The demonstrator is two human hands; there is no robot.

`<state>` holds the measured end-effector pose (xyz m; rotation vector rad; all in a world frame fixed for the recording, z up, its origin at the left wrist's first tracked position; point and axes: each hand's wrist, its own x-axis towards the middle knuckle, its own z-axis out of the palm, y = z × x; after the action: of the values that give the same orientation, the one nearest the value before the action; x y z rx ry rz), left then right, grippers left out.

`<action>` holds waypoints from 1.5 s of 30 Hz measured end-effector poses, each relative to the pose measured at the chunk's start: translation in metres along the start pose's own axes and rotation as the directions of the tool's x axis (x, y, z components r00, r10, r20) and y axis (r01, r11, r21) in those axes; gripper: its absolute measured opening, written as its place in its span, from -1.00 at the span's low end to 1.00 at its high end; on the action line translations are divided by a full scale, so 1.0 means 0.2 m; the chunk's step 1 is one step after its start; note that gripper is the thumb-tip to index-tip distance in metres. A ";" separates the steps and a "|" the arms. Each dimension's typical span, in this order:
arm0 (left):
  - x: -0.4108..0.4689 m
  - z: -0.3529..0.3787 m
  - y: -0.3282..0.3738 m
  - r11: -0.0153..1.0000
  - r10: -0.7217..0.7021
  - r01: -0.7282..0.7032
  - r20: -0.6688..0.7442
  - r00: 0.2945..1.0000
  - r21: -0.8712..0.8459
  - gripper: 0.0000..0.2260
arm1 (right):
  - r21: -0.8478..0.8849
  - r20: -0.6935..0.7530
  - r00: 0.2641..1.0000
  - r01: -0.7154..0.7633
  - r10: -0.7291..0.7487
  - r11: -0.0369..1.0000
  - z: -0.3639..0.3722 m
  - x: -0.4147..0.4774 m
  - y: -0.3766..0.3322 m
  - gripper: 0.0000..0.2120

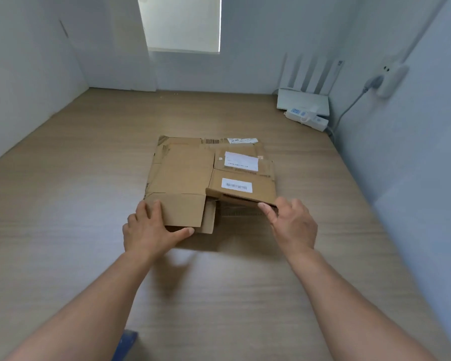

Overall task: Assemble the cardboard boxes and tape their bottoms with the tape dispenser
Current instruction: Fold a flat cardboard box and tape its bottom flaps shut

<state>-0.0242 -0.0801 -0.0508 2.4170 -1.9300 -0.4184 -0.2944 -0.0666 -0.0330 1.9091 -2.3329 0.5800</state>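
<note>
The stack of flattened cardboard boxes (188, 173) lies near the middle of the tabletop (63, 204), none yet squared up. The left hand (151, 227) holds the near-left flap (182, 208), fingers over its left edge and thumb along its near edge. The right hand (290, 222) pinches the near edge of the labelled box (242, 183), thumb on top and fingers curled beneath, and that edge stands raised off the pieces below. First risk: the two hands appear to hold different pieces, so a lift from here would likely drag the stack askew or slide a lower piece towards the near edge. Second risk: the cardboard is used stock (old labels and torn tape strips show on it), and a creased flap pulled from one edge may tear or fold off its score line, leaving a bottom that will not close flush for taping. Third risk: no tape dispenser can be identified in view, so an opened box would have to be held shut with one hand during a search for it. The router (302, 99) and power strip (307, 118) sit well apart at the far right corner and pose little hazard.
</note>
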 end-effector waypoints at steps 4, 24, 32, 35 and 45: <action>-0.12 -0.10 0.03 0.999 0.001 -0.004 -0.062 0.998 -0.042 -0.08 | 0.212 -0.156 0.987 0.068 -0.035 0.975 -0.11 -0.01 0.07 -0.26; -1.03 -0.56 0.31 0.669 -0.027 -0.080 -0.131 0.991 -0.739 -0.74 | 0.376 0.191 0.976 -0.174 0.107 0.910 -0.70 -0.46 0.27 -0.52; -1.25 -0.62 0.21 0.515 -0.045 -0.012 -0.041 0.998 -0.857 -0.82 | 0.553 0.161 0.987 -0.111 0.025 0.826 -0.93 -0.56 0.16 -0.81; -1.27 -0.63 0.16 0.529 -0.046 -0.013 -0.043 0.998 -0.849 -0.80 | 0.357 0.099 0.995 -0.045 0.010 0.933 -1.00 -0.55 0.11 -0.76; -1.30 -0.62 0.11 0.799 0.092 0.010 0.138 0.986 -0.602 -0.79 | 0.078 0.252 0.968 0.001 -0.021 0.997 -1.10 -0.62 -0.11 -0.91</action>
<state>-0.0704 0.1462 0.1231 1.9606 -1.5568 -1.0701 -0.2849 0.1183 0.1409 2.1448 -2.4793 0.4557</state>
